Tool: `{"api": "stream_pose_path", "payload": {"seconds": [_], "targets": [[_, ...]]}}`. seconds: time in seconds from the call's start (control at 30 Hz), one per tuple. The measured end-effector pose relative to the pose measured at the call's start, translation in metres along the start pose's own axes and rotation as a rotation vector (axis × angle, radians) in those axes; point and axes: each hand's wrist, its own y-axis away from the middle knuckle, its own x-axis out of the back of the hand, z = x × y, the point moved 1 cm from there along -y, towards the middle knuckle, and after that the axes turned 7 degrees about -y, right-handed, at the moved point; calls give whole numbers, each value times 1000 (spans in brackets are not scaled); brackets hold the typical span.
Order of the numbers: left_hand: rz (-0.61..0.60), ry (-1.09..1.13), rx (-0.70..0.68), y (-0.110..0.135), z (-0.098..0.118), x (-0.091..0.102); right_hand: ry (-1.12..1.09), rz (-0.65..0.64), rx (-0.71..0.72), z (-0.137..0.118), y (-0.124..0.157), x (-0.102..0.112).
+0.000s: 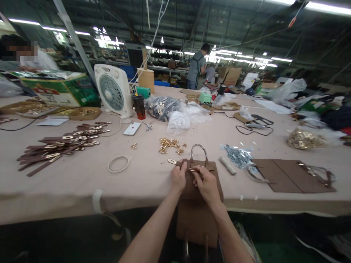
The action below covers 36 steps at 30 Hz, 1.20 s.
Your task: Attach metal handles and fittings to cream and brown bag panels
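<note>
A brown leather handbag panel (188,191) lies at the table's front edge, its lower part hanging down over the edge. One looped handle (199,147) stands up at its top, and more handles dangle below. My left hand (178,178) is closed on a brown strap at the panel's upper left, with the strap's gold metal end (172,161) sticking out past the fingers. My right hand (206,183) pinches near small shiny metal at the panel's upper middle; what is between the fingertips is too small to make out.
Gold fasteners (168,144) lie in a pile beyond my hands. Brown straps with gold ends (63,142) are heaped left, near a tape roll (119,164) and phone (132,128). Rightward are grey pieces (238,156) and another bag panel (290,175). A fan (113,91) stands behind.
</note>
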Motion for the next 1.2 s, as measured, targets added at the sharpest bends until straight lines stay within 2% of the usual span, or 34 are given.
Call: {"api": "stream_pose_path", "payload": {"seconds": [0.1,0.2,0.3,0.43,0.5,0.67,1.2], "targets": [[18,31,7,1,-1,0,210,92,141,-1,7,5],[19,27,13,1,-2,-1,233,119,165,-5,11,8],[10,26,19,0,-6,0,104,146,95,-8,10,6],[44,45,44,-2,-11,1,-217,216,-94,-7,4,-2],[71,59,46,-4,-12,1,-309,246,-157,-5,2,-7],[111,76,48,-5,-15,0,-319,321,-194,-1,4,-15],[69,70,28,-2,-9,1,-360,345,-238,-1,5,-29]]}}
